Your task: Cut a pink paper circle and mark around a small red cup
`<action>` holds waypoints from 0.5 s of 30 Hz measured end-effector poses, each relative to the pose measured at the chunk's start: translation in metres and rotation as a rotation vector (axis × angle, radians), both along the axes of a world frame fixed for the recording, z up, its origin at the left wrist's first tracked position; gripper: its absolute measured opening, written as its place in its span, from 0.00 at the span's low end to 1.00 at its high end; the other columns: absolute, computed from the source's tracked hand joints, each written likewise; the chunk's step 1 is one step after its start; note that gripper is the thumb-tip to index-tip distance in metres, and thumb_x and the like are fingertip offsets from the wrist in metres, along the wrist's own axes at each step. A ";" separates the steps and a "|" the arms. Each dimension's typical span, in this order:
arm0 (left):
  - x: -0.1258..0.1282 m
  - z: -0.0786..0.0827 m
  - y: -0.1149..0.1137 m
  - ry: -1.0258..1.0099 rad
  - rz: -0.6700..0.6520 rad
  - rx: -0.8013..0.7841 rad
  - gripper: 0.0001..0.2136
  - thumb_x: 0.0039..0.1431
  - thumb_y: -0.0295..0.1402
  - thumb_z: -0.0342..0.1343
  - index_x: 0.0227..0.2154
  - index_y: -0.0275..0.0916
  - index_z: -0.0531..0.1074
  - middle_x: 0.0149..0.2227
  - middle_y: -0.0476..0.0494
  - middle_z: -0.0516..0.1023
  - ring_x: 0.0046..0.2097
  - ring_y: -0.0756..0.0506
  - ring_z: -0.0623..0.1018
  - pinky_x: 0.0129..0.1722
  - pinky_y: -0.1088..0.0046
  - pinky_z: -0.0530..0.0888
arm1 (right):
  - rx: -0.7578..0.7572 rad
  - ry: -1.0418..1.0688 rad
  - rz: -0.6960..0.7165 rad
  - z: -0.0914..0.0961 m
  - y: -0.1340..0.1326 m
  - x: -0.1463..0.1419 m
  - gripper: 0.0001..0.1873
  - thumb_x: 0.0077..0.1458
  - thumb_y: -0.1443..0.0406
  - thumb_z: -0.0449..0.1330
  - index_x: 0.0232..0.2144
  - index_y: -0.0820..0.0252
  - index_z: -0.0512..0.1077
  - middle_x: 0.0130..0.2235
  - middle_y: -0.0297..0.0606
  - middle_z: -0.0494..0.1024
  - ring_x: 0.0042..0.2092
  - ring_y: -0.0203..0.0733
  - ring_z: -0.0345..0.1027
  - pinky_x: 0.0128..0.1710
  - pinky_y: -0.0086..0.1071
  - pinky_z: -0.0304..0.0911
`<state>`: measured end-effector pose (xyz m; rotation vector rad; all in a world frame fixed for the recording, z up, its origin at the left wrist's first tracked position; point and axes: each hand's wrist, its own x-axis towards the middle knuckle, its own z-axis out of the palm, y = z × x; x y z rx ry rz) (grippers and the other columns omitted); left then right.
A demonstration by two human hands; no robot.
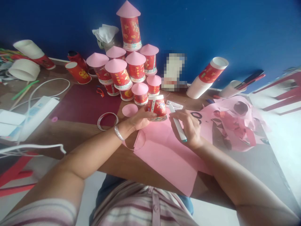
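Note:
My left hand (138,120) is closed around a small red paper cup (158,107), which stands upside down on a pink paper sheet (169,153). A silver bracelet (118,132) circles that wrist. My right hand (189,127) grips a white marker (177,124) with a teal end, its tip close to the cup's right side. A cut pink paper circle (129,110) lies just left of the cup. Behind them rises a stack of red cups with pink cone lids (128,70), topped by a tall one (129,26).
Pink paper scraps (231,125) are heaped at the right. Stacked cups (207,77) lie on their side near the blue wall. More red cups (78,72), white cups (23,69), a power strip (35,116) with cables and a tape ring (107,121) sit at the left.

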<state>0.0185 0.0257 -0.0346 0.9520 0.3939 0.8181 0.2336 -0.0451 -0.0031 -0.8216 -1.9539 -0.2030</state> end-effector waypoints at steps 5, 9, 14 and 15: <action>0.000 0.000 -0.001 0.009 0.014 0.021 0.20 0.56 0.34 0.74 0.52 0.41 0.80 0.46 0.41 0.88 0.58 0.35 0.86 0.64 0.51 0.79 | 0.075 -0.027 0.006 -0.008 0.004 0.003 0.19 0.69 0.75 0.62 0.58 0.55 0.72 0.41 0.38 0.87 0.38 0.43 0.85 0.34 0.34 0.79; 0.003 0.003 0.000 0.002 0.012 0.026 0.19 0.59 0.36 0.72 0.52 0.41 0.79 0.46 0.40 0.87 0.56 0.36 0.85 0.61 0.53 0.79 | 0.135 -0.058 0.060 -0.006 0.005 0.004 0.19 0.68 0.74 0.64 0.58 0.55 0.73 0.39 0.37 0.86 0.34 0.42 0.83 0.32 0.33 0.78; 0.005 0.006 -0.002 0.013 0.017 0.029 0.17 0.56 0.37 0.74 0.47 0.41 0.78 0.44 0.42 0.85 0.51 0.39 0.85 0.53 0.59 0.80 | 0.121 -0.048 0.100 -0.007 0.004 0.001 0.21 0.67 0.74 0.66 0.60 0.58 0.73 0.42 0.41 0.88 0.37 0.43 0.85 0.34 0.33 0.80; 0.006 0.006 -0.003 0.031 0.006 0.039 0.17 0.56 0.37 0.75 0.46 0.40 0.78 0.43 0.43 0.84 0.49 0.40 0.85 0.53 0.59 0.80 | 0.119 -0.044 0.105 -0.008 0.003 0.001 0.22 0.67 0.74 0.66 0.61 0.58 0.73 0.42 0.41 0.88 0.37 0.43 0.85 0.34 0.34 0.81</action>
